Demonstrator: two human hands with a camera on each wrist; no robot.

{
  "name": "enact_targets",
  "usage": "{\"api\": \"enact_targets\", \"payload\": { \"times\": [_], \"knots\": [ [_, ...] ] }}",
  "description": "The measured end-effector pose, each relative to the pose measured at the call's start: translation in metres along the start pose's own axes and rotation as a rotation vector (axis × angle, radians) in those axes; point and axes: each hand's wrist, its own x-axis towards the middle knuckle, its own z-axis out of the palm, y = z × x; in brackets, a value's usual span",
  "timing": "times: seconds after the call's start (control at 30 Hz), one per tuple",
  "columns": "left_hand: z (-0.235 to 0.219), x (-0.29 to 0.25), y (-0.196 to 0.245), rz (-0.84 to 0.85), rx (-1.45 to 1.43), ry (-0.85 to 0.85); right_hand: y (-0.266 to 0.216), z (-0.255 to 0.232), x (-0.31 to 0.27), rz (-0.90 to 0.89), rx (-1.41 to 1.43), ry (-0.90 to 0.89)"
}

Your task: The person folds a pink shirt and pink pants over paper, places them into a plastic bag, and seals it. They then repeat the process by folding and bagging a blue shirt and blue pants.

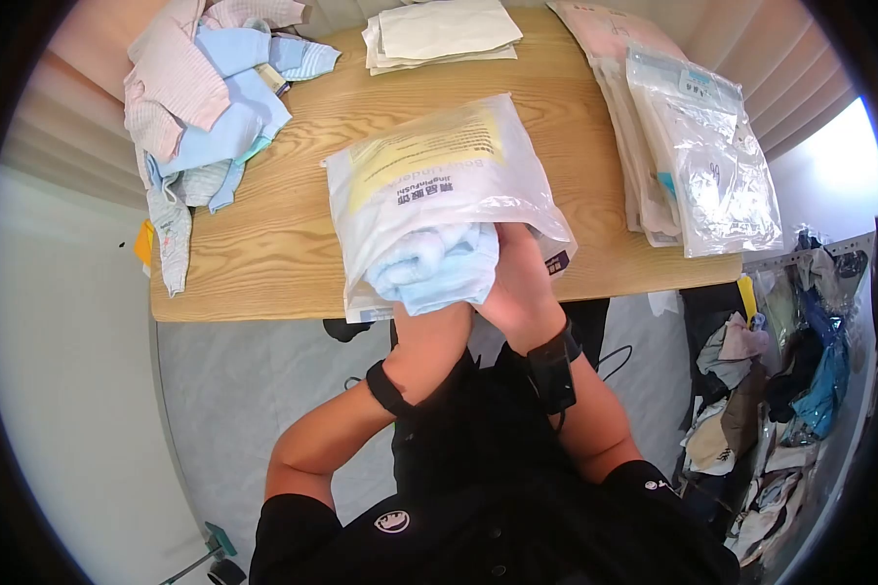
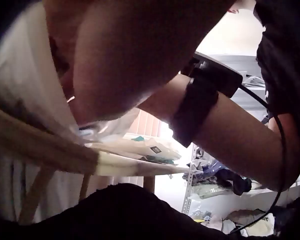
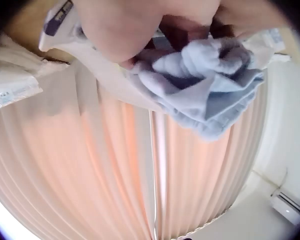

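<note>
A bundled light blue garment (image 1: 434, 268) sits at the mouth of a frosted plastic clothing bag (image 1: 439, 185), part of it inside. The bag lies near the table's front edge, its open end towards me. My right hand (image 1: 519, 292) holds the garment along its right side, fingers reaching in under the bag's upper layer. From below, my left hand (image 1: 437, 327) comes up beneath the bundle, which hides its fingers. In the right wrist view, fingers press against the soft blue cloth (image 3: 205, 90). The left wrist view mostly shows a dark, close hand and forearm.
Pastel baby clothes (image 1: 215, 97) are heaped at the table's back left. A stack of white sheets (image 1: 444, 34) lies at the back. Clear plastic bags (image 1: 707, 166) are piled at the right. Shelves with clothing (image 1: 800, 361) stand to the right of the wooden table (image 1: 263, 263).
</note>
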Motion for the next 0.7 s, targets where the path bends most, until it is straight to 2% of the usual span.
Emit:
{"api": "enact_targets", "payload": {
  "times": [0.03,0.1,0.23,0.3,0.4,0.5,0.57,0.63,0.67,0.7],
  "knots": [
    [0.000,0.001,-0.001,0.000,0.000,0.001,-0.001,0.000,0.000,0.000,-0.001,-0.001],
    [-0.001,0.000,-0.004,-0.021,-0.088,0.024,-0.003,0.000,0.001,0.069,0.365,-0.194],
    [0.004,0.011,-0.017,0.045,-0.096,0.022,0.001,0.002,0.013,0.077,0.397,-0.160],
    [0.006,0.018,-0.021,0.011,-0.136,0.052,0.009,0.011,0.023,-0.015,0.339,0.067],
    [0.001,0.028,-0.019,-0.063,-0.220,0.022,0.016,0.017,0.035,-0.064,0.362,0.006],
    [-0.008,0.030,-0.018,-0.125,-0.293,-0.034,0.021,0.011,0.047,-0.018,0.367,0.013],
    [-0.005,0.021,-0.019,-0.114,-0.102,-0.176,0.025,-0.003,0.058,-0.006,0.358,0.011],
    [0.002,0.019,-0.024,-0.103,-0.048,-0.246,0.028,-0.011,0.064,-0.307,-0.169,-0.219],
    [0.004,0.020,-0.026,-0.090,0.009,-0.308,0.024,-0.017,0.064,-0.291,-0.550,0.022],
    [0.005,0.020,-0.025,-0.087,0.005,-0.310,0.017,-0.011,0.061,-0.293,-0.553,0.026]
  ]
}}
